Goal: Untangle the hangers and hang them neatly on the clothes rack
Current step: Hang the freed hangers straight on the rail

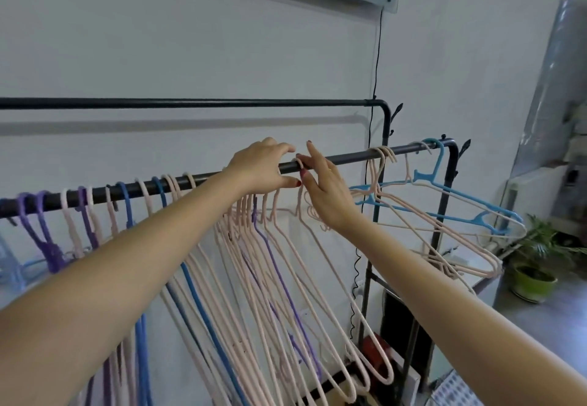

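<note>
Hands meet mid-rail (349, 160): your left hand (263, 167) curls over it, steadying; your right hand (327, 189) pinches a pink hanger's hook (301, 169) there; tangled hangers (444, 215) wait at three o'clock.

Both hands reach to the near black rail (343, 160) of the clothes rack. The left hand (260, 167) curls over the rail, thumb beneath it. The right hand (327, 192) pinches the hook of a pink hanger (300, 164) on the rail, index finger raised. Pink, purple and blue hangers (127, 205) hang to the left; a tangled bunch with a light blue hanger (435, 180) hangs at the right end. A potted plant (536, 266) stands at far right.
</note>
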